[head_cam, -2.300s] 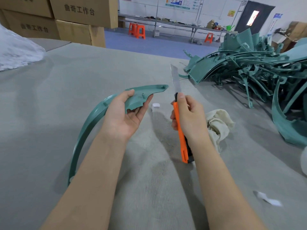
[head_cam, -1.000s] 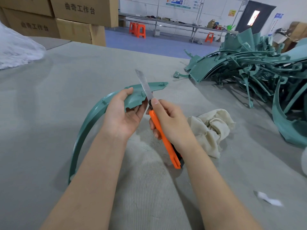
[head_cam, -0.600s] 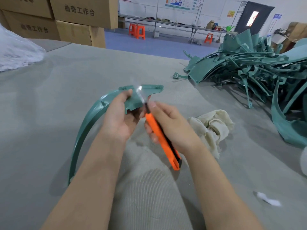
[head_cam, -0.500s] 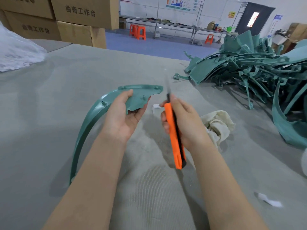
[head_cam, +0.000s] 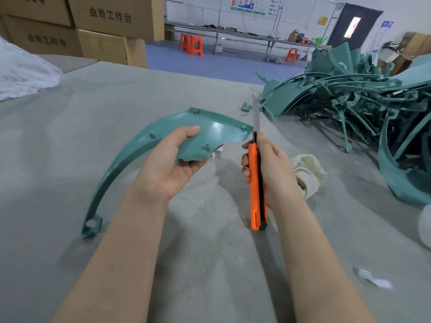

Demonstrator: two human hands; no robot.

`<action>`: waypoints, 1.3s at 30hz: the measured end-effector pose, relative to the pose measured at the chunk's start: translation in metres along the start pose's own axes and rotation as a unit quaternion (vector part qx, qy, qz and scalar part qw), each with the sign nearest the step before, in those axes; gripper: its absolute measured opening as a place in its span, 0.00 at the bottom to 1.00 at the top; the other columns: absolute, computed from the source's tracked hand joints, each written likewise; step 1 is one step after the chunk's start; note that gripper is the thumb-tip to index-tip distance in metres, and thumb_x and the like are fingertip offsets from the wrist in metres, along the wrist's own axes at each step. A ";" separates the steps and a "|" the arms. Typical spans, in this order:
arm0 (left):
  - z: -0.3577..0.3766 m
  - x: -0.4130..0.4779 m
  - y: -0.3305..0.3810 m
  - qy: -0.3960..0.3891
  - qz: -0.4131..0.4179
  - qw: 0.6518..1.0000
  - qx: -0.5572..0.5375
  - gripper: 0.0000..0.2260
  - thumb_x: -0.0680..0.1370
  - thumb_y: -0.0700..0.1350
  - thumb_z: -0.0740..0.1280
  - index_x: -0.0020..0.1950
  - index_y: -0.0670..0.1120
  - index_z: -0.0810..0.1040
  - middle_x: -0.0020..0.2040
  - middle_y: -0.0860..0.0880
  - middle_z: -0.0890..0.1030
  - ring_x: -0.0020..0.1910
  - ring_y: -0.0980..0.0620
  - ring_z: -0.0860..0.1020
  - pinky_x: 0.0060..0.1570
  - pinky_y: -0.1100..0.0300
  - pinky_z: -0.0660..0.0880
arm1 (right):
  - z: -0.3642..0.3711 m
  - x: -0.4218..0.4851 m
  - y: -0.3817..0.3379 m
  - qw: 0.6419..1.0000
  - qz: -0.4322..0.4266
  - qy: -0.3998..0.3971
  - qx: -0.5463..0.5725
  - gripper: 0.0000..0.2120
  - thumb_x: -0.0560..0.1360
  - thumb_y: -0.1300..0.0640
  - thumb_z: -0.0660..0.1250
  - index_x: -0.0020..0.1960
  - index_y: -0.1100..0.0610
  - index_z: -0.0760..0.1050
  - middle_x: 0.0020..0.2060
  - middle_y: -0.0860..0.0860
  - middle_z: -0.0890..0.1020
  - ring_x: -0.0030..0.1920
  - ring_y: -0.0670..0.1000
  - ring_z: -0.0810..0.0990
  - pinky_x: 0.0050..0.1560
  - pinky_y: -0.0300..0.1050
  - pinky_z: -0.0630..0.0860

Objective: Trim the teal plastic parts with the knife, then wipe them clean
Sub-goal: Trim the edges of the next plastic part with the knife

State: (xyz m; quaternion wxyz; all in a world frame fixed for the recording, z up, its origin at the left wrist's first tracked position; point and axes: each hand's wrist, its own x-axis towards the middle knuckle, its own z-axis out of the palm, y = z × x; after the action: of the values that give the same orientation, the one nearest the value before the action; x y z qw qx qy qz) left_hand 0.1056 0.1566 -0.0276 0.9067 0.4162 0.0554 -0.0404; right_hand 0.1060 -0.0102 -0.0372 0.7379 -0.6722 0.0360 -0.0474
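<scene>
Knife (head_cam: 256, 173) right of curved part (head_cam: 217, 131)

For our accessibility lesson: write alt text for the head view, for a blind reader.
The left hand holds a curved teal plastic part over a grey table; the right hand grips an orange-handled utility knife, blade upright beside the part's tip.

factory workshop, stacked cardboard boxes (head_cam: 112, 22), long workbench (head_cam: 245, 34), orange stools (head_cam: 191, 45), heaped teal parts (head_cam: 349, 99)

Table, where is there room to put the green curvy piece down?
Bare mat lies left of the curved teal part, from the white plastic heap to the near edge, and beyond the part up to the far edge. The right side is crowded: pile of teal parts, cloth, paper scrap.
</scene>
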 end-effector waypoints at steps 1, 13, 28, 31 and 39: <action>0.000 0.000 0.000 -0.003 -0.001 1.000 0.002 0.05 0.76 0.39 0.67 0.51 0.43 0.78 0.47 0.45 0.84 0.60 0.40 0.79 0.29 0.65 0.76 | 0.000 0.000 0.000 1.000 0.000 0.002 0.002 0.19 0.82 0.44 0.56 0.46 0.58 0.76 0.27 0.50 0.77 0.24 0.47 0.73 0.25 0.40 0.72; -0.001 0.000 0.003 -0.016 0.008 0.999 -0.029 0.07 0.76 0.39 0.67 0.53 0.42 0.79 0.48 0.44 0.84 0.52 0.42 0.83 0.28 0.66 0.75 | 0.002 0.000 0.001 1.000 -0.022 -0.017 0.001 0.19 0.82 0.44 0.57 0.42 0.57 0.75 0.25 0.51 0.76 0.23 0.47 0.71 0.24 0.39 0.70; -0.002 -0.004 0.008 -0.013 0.023 0.999 -0.044 0.07 0.77 0.39 0.66 0.54 0.43 0.78 0.49 0.45 0.85 0.46 0.44 0.84 0.27 0.66 0.75 | 0.008 -0.009 -0.003 0.994 -0.064 -0.094 0.001 0.18 0.82 0.47 0.57 0.43 0.57 0.75 0.26 0.52 0.75 0.22 0.47 0.70 0.24 0.38 0.69; -0.002 -0.006 0.010 -0.017 0.021 0.998 -0.053 0.05 0.77 0.39 0.66 0.52 0.43 0.78 0.47 0.45 0.85 0.44 0.44 0.85 0.26 0.67 0.75 | 0.001 -0.004 -0.003 0.999 -0.034 -0.007 -0.025 0.18 0.82 0.46 0.57 0.44 0.58 0.75 0.26 0.50 0.75 0.23 0.47 0.71 0.24 0.38 0.70; -0.001 -0.009 0.012 -0.025 0.015 0.998 -0.051 0.06 0.76 0.39 0.66 0.53 0.43 0.78 0.47 0.45 0.85 0.44 0.44 0.85 0.25 0.67 0.74 | 0.004 -0.003 -0.001 0.999 -0.032 -0.011 -0.036 0.18 0.82 0.46 0.57 0.42 0.57 0.76 0.26 0.51 0.75 0.23 0.47 0.71 0.24 0.38 0.71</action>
State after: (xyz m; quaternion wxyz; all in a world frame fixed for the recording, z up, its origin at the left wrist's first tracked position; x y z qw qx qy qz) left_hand 0.0982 0.1648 -0.0180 0.9285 0.3688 0.0283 -0.0341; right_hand 0.1038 -0.0064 -0.0358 0.7117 -0.6997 0.0075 -0.0622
